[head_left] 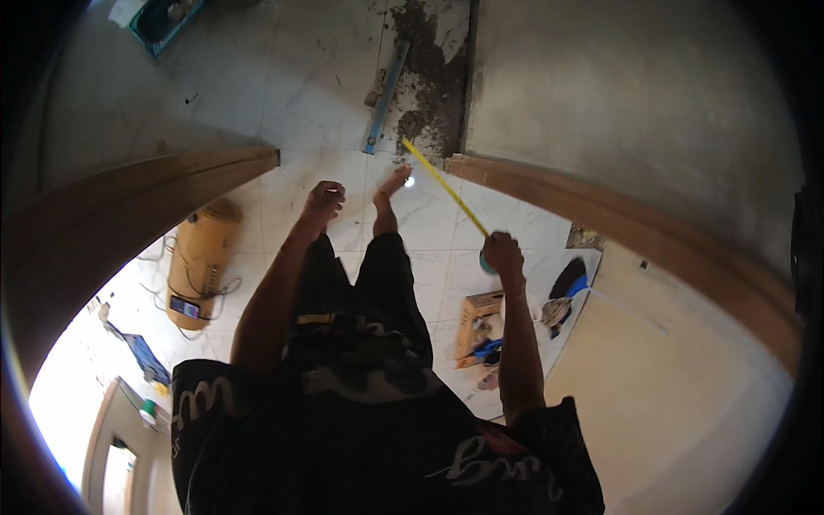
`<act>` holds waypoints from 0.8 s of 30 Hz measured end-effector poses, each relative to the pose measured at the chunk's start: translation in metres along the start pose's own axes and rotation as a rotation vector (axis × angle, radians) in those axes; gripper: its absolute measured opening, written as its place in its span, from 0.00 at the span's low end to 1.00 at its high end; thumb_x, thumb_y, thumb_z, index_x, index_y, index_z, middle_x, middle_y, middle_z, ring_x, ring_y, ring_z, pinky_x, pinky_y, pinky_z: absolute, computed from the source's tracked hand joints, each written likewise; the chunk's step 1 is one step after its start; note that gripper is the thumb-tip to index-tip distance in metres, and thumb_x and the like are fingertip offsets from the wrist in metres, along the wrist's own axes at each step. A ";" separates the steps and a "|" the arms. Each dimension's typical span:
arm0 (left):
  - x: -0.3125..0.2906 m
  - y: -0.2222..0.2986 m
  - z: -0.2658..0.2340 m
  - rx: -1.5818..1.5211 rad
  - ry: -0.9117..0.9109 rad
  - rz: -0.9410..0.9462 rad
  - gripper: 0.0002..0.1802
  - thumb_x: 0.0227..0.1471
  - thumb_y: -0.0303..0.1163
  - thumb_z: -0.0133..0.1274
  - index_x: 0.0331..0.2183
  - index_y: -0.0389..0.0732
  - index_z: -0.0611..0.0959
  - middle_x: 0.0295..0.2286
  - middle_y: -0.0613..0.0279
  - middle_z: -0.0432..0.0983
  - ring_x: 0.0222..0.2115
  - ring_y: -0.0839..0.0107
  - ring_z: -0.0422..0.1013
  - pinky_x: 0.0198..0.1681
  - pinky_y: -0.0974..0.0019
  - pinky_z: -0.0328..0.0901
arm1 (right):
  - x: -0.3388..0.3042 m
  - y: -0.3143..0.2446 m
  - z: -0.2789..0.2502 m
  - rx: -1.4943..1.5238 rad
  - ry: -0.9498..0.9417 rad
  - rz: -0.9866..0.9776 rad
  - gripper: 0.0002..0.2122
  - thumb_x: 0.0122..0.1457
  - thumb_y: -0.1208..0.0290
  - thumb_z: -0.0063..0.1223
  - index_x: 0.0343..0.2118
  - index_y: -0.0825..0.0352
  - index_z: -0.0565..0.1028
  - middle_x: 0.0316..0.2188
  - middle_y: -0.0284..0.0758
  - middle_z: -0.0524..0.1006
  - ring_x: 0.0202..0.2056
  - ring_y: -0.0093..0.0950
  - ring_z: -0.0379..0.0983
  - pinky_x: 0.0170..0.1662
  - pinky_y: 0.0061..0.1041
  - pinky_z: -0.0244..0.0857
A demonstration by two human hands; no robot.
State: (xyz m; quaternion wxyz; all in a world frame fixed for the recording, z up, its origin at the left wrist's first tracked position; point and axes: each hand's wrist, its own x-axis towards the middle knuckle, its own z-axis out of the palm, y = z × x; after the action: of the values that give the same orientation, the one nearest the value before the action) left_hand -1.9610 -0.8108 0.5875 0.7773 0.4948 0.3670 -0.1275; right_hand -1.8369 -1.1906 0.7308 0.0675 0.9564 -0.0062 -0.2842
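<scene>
Head view: right hand point(503, 254) grips a teal tape-measure case, its yellow blade point(445, 185) stretched to the wooden door frame's foot point(468, 166); left hand point(324, 202) pinches something small. Measuring underway; reading likely follows.

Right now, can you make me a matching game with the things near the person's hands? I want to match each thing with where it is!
Things:
1. yellow tape measure
2. orange tank
3. blue level
4. wooden crate

Places:
a. lying on the floor up by the dark patch
b. on the floor, left of the legs
c. stretched out from the right hand
d. on the floor beside the right forearm

Pairs: 1-c, 2-b, 3-a, 4-d
</scene>
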 end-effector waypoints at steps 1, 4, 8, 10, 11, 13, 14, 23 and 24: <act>0.008 -0.015 0.003 -0.107 -0.004 0.030 0.09 0.51 0.32 0.50 0.36 0.42 0.76 0.28 0.66 0.73 0.25 0.78 0.67 0.26 0.74 0.62 | 0.034 0.000 -0.014 -0.022 -0.013 -0.022 0.14 0.56 0.60 0.45 0.35 0.64 0.77 0.35 0.48 0.77 0.39 0.50 0.73 0.43 0.46 0.68; -0.003 0.049 0.044 0.001 0.063 -0.150 0.10 0.52 0.31 0.47 0.38 0.42 0.75 0.31 0.66 0.73 0.27 0.78 0.67 0.28 0.74 0.62 | 0.137 -0.013 -0.076 -0.085 0.023 -0.012 0.16 0.56 0.59 0.44 0.39 0.65 0.75 0.39 0.48 0.76 0.43 0.48 0.73 0.46 0.45 0.67; -0.001 0.079 0.090 -0.045 0.173 -0.144 0.14 0.53 0.31 0.47 0.43 0.42 0.74 0.33 0.66 0.73 0.30 0.78 0.68 0.30 0.75 0.62 | 0.250 -0.039 -0.127 -0.126 -0.013 0.023 0.16 0.55 0.61 0.45 0.42 0.66 0.73 0.41 0.46 0.75 0.43 0.46 0.73 0.47 0.44 0.67; 0.014 0.084 0.114 -0.168 0.086 -0.109 0.15 0.54 0.32 0.47 0.45 0.42 0.73 0.34 0.66 0.73 0.31 0.78 0.68 0.32 0.74 0.62 | 0.295 -0.043 -0.146 -0.223 -0.059 0.009 0.16 0.56 0.62 0.44 0.43 0.65 0.72 0.42 0.46 0.75 0.44 0.46 0.73 0.47 0.44 0.67; 0.030 0.090 0.125 -0.228 0.045 -0.075 0.16 0.54 0.32 0.46 0.46 0.42 0.72 0.34 0.66 0.73 0.32 0.78 0.68 0.32 0.74 0.62 | 0.322 -0.051 -0.156 -0.265 -0.070 -0.005 0.16 0.56 0.62 0.44 0.44 0.65 0.72 0.43 0.46 0.74 0.44 0.46 0.73 0.47 0.44 0.67; 0.069 0.100 0.149 -0.178 0.008 -0.120 0.16 0.55 0.29 0.46 0.46 0.40 0.72 0.34 0.67 0.73 0.32 0.77 0.69 0.33 0.72 0.63 | 0.371 -0.066 -0.177 -0.356 -0.049 -0.027 0.17 0.55 0.62 0.44 0.45 0.64 0.72 0.43 0.46 0.74 0.44 0.46 0.73 0.46 0.43 0.67; 0.093 0.100 0.159 -0.125 0.004 -0.127 0.16 0.55 0.31 0.46 0.46 0.41 0.71 0.34 0.66 0.73 0.34 0.76 0.69 0.35 0.70 0.64 | 0.398 -0.076 -0.183 -0.402 -0.038 -0.040 0.17 0.55 0.62 0.44 0.45 0.64 0.72 0.43 0.46 0.74 0.44 0.46 0.74 0.46 0.43 0.68; 0.308 0.073 0.157 -0.010 -0.015 -0.302 0.14 0.56 0.32 0.50 0.44 0.39 0.72 0.33 0.61 0.70 0.35 0.74 0.67 0.38 0.69 0.64 | 0.654 -0.161 -0.189 -0.694 0.030 -0.012 0.14 0.56 0.62 0.45 0.41 0.61 0.74 0.40 0.41 0.76 0.44 0.41 0.74 0.44 0.44 0.69; 0.325 0.076 0.150 -0.045 -0.018 -0.360 0.14 0.56 0.32 0.51 0.43 0.39 0.73 0.32 0.61 0.70 0.34 0.74 0.67 0.37 0.70 0.63 | 0.683 -0.165 -0.190 -0.735 0.027 -0.025 0.13 0.56 0.62 0.44 0.42 0.60 0.74 0.40 0.41 0.76 0.44 0.41 0.74 0.44 0.44 0.68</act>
State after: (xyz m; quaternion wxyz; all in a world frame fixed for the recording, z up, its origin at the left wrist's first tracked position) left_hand -1.6255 -0.8502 0.4485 0.7561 0.4023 0.4455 -0.2606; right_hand -1.1655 -1.0377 0.4960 0.4031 0.8720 0.1088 -0.2557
